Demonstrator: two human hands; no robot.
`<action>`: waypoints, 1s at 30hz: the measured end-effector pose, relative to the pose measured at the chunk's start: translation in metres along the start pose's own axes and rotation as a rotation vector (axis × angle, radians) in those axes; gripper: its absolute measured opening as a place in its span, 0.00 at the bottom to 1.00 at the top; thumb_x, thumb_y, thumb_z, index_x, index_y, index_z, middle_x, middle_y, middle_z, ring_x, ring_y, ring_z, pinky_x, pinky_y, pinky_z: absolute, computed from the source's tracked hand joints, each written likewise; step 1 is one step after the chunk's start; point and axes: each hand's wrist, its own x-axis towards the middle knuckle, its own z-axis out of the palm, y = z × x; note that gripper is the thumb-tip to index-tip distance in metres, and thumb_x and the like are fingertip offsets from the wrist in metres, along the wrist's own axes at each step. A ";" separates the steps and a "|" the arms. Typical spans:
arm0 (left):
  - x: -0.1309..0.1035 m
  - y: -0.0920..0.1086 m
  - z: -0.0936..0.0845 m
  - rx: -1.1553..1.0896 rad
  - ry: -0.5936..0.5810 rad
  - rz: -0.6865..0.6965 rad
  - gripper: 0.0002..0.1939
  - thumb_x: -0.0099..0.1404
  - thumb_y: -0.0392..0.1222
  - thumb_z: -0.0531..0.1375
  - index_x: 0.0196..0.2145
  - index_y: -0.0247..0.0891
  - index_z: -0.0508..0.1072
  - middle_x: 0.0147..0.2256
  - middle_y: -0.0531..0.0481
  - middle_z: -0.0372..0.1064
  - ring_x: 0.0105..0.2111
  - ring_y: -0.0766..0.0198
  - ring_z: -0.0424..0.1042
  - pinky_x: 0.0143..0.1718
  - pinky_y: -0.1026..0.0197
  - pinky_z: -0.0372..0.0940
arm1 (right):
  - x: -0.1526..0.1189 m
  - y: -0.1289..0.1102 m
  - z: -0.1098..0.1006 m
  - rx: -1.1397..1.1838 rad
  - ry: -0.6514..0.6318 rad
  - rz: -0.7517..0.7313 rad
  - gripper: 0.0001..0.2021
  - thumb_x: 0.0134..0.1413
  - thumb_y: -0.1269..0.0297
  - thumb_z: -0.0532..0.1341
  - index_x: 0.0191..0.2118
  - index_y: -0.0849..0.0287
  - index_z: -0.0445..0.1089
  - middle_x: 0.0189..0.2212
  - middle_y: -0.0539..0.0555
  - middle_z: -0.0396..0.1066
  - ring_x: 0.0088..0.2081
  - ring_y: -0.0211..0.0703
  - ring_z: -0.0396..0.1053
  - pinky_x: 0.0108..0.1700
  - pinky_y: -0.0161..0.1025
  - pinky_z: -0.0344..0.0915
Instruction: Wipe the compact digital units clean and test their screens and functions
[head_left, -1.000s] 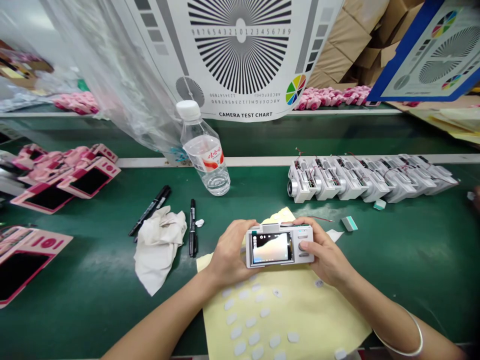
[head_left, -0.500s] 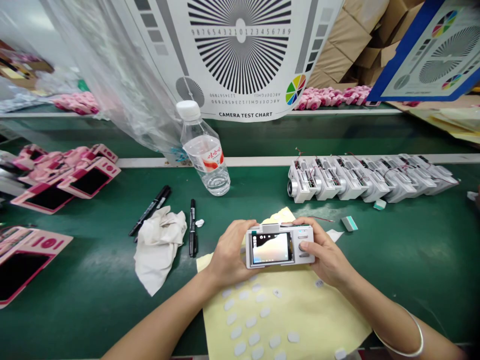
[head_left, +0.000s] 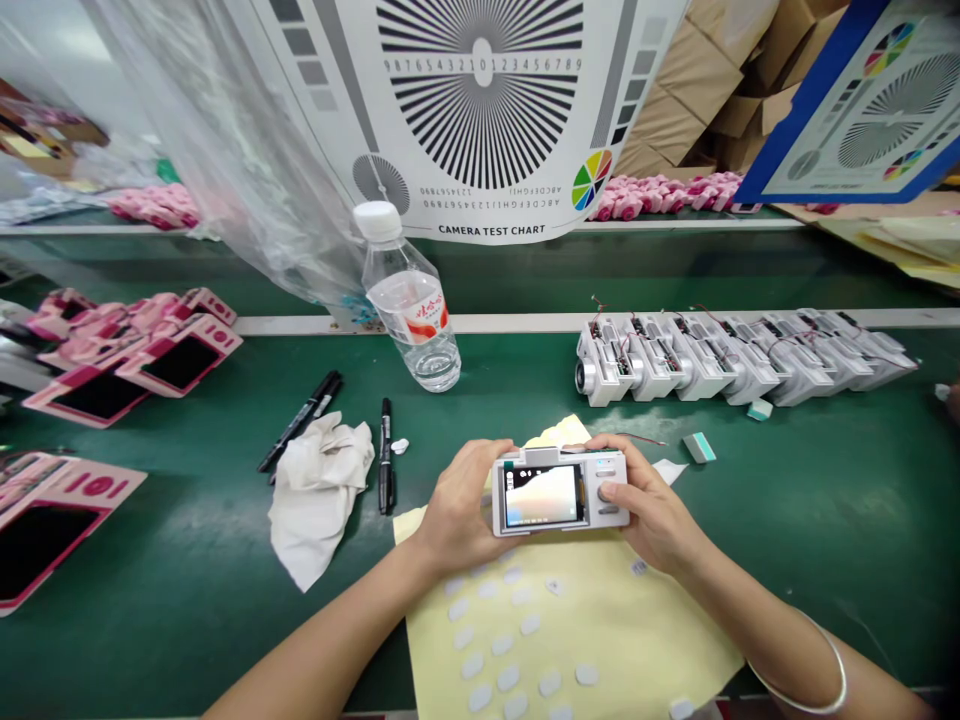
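Observation:
A white digital camera [head_left: 561, 491] is held up between both hands, its lit screen facing me. My left hand [head_left: 463, 505] grips its left end, with fingers along the top edge. My right hand [head_left: 654, 510] grips the right end, and its thumb rests on the round button pad beside the screen. The screen shows a bright area with a dark upper part. Below the camera lies a yellow sheet [head_left: 622, 640] dotted with several small whitish oval stickers.
Several white camera bodies [head_left: 652, 358] stand in a row at the back right. A water bottle [head_left: 420, 320], black markers [head_left: 385, 455], a crumpled cloth [head_left: 319, 500] and pink cameras [head_left: 180, 360] are to the left. A camera test chart [head_left: 480, 120] hangs ahead.
Both hands and the camera stay in place. Only the picture on the camera's screen differs slightly, with the bright area looking a little larger.

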 end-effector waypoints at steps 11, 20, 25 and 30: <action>0.000 0.001 -0.002 0.006 -0.005 0.000 0.32 0.50 0.54 0.64 0.48 0.36 0.59 0.38 0.42 0.69 0.37 0.55 0.71 0.37 0.55 0.68 | 0.000 -0.001 0.001 -0.017 -0.020 -0.012 0.17 0.41 0.65 0.63 0.40 0.51 0.62 0.41 0.49 0.67 0.33 0.38 0.66 0.31 0.34 0.64; 0.000 0.000 -0.001 0.007 0.005 0.015 0.30 0.51 0.50 0.63 0.47 0.35 0.59 0.37 0.42 0.69 0.37 0.55 0.71 0.37 0.56 0.69 | 0.002 0.004 -0.005 -0.095 -0.083 -0.070 0.18 0.44 0.64 0.64 0.43 0.50 0.61 0.44 0.49 0.66 0.38 0.39 0.66 0.36 0.35 0.64; 0.000 0.000 -0.001 0.001 0.003 0.016 0.30 0.51 0.51 0.64 0.47 0.35 0.59 0.37 0.42 0.69 0.37 0.55 0.71 0.37 0.55 0.69 | 0.000 0.004 -0.005 -0.117 -0.068 -0.077 0.18 0.44 0.64 0.63 0.43 0.50 0.60 0.43 0.50 0.66 0.37 0.39 0.66 0.34 0.34 0.64; 0.001 0.000 -0.001 -0.002 0.005 0.007 0.30 0.50 0.50 0.64 0.47 0.36 0.59 0.37 0.42 0.69 0.36 0.56 0.71 0.36 0.55 0.69 | 0.000 0.004 -0.005 -0.136 -0.059 -0.071 0.18 0.44 0.65 0.63 0.43 0.50 0.60 0.42 0.50 0.66 0.34 0.38 0.66 0.33 0.34 0.64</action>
